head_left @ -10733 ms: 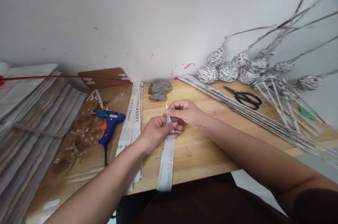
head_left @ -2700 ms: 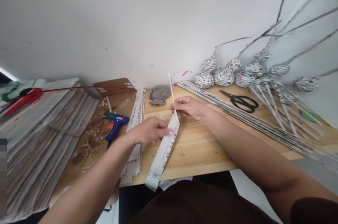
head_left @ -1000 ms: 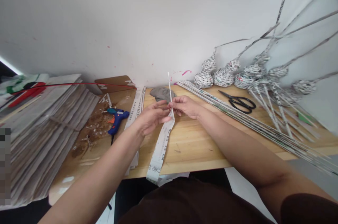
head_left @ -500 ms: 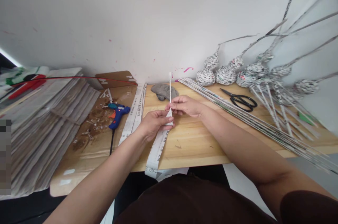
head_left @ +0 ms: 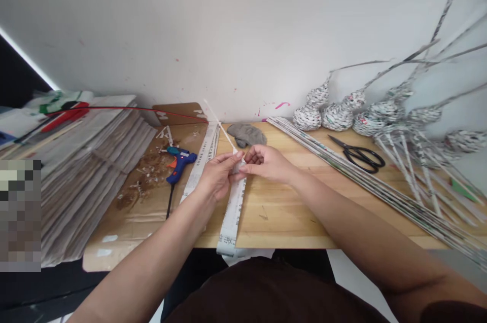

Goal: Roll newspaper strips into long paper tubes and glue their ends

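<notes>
A long printed paper strip point(head_left: 235, 211) runs from my hands down over the table's front edge. Its upper end is wrapped around a thin white stick point(head_left: 220, 124), which leans up and to the left. My left hand point(head_left: 218, 176) pinches the wrapped part between thumb and fingers. Close beside it, my right hand point(head_left: 264, 163) has its fingers curled and pinched on the strip's folded edge. Behind both hands lies a grey cloth point(head_left: 247, 135). More flat paper strips point(head_left: 201, 160) lie just left of my left hand.
A blue glue gun point(head_left: 178, 168) lies on cardboard point(head_left: 152, 221), beside a tall newspaper stack point(head_left: 91, 171). Rolled paper sticks point(head_left: 342, 172), black scissors point(head_left: 359, 155) and several woven paper gourds point(head_left: 337, 116) with long stems are at the right.
The stick has tipped from upright to leaning left. My right hand has moved from the stick down to the strip's edge. The whole view has shifted, with things appearing farther right.
</notes>
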### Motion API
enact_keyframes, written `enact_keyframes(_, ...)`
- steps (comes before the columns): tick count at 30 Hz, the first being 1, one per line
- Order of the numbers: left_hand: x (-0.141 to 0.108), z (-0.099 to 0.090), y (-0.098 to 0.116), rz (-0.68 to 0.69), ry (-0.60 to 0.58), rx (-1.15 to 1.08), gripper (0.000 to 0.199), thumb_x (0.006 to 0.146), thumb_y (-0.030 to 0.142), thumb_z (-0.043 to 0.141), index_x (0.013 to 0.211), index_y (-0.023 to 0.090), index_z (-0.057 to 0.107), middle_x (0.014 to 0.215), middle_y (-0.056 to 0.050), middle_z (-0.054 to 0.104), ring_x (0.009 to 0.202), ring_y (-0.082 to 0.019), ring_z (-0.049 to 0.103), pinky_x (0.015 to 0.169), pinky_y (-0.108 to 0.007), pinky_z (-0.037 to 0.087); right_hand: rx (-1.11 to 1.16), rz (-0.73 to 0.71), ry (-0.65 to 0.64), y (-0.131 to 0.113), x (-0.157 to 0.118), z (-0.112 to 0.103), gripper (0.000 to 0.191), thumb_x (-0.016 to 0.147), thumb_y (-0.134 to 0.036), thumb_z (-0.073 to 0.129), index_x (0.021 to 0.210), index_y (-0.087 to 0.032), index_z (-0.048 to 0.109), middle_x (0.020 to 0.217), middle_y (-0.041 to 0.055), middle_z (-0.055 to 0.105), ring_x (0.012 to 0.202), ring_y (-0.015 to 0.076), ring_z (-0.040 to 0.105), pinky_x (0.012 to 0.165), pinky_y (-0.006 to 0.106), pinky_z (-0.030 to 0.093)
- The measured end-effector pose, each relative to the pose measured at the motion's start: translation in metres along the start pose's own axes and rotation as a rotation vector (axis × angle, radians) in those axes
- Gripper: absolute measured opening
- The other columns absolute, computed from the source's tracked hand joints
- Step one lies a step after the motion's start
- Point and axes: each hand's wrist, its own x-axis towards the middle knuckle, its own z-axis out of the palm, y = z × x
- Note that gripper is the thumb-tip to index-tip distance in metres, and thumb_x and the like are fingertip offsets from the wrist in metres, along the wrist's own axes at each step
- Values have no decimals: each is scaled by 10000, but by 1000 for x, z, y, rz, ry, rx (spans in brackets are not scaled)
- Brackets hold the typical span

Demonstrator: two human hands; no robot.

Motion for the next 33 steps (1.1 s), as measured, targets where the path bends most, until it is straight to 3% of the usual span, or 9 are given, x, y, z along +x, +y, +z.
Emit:
enact_keyframes(3, 0, 1, 2, 4, 14, -24, 230, 610, 206, 824, 767, 110, 686, 697, -33, 665, 601, -125, 629, 536, -258, 584, -89, -77, 80, 1, -2, 8, 280, 766, -432, 656, 730, -169, 565, 641, -17, 546, 562, 94, 459, 517, 217, 358)
enact_keyframes(7, 3, -1, 1, 28, 44, -6, 238, 602, 220, 831, 756, 112, 684, 653, -12, 639, 519, -85, 575, 448, -189, 529, -159, -135, 88, -5, -5, 10, 272, 821, -408, 582, 682, -176, 554, 586, -32, 482, 525, 88, 412, 495, 218, 319)
enact_keyframes(11, 6, -1, 0, 44, 60, -18, 221, 603, 205, 829, 734, 105, 682, 587, 13, 600, 456, -44, 510, 349, -111, 402, -240, -144, 155, -7, -6, 11, 203, 813, -358, 582, 710, -184, 571, 631, -18, 544, 524, 92, 464, 494, 216, 343)
enact_keyframes(15, 6, 1, -1, 35, 69, -67, 195, 624, 183, 817, 737, 99, 681, 625, 1, 623, 479, -41, 532, 349, -99, 386, -219, -172, 227, -6, -6, 15, 129, 780, -319, 615, 798, -195, 589, 716, 5, 618, 555, 107, 532, 524, 222, 403)
enact_keyframes(20, 8, 0, 3, 44, 128, -152, 99, 715, 138, 745, 710, 95, 656, 597, 10, 603, 456, -26, 518, 355, -83, 382, -263, -261, 320, -9, -8, 15, 125, 802, -282, 580, 716, -193, 557, 672, 12, 600, 553, 112, 522, 524, 232, 404)
enact_keyframes(23, 7, 1, 5, 34, 151, -168, 79, 753, 118, 701, 704, 100, 643, 589, 14, 598, 446, -26, 517, 355, -85, 381, -242, -291, 319, -12, -9, 16, 102, 790, -283, 604, 779, -200, 545, 752, 22, 620, 608, 123, 553, 540, 234, 419)
enact_keyframes(26, 5, 4, 3, 9, 92, -177, 73, 756, 111, 694, 704, 102, 644, 584, 16, 594, 440, -24, 514, 350, -86, 370, -245, -301, 268, -14, -10, 18, 102, 786, -271, 611, 847, -209, 558, 794, 25, 641, 637, 130, 576, 545, 235, 423)
enact_keyframes(30, 5, 5, 4, 0, 90, -181, 94, 745, 122, 708, 685, 106, 637, 578, 16, 589, 428, -17, 497, 337, -81, 342, -372, -325, 280, -15, -12, 18, 61, 801, -246, 576, 750, -214, 574, 687, 16, 620, 590, 131, 551, 555, 251, 411)
enact_keyframes(33, 7, 3, 6, 17, 134, -152, 119, 742, 144, 715, 669, 111, 628, 563, 18, 584, 423, -22, 492, 332, -87, 335, -338, -306, 302, -16, -13, 18, 82, 792, -274, 599, 758, -215, 553, 704, 23, 622, 585, 132, 540, 542, 252, 402)
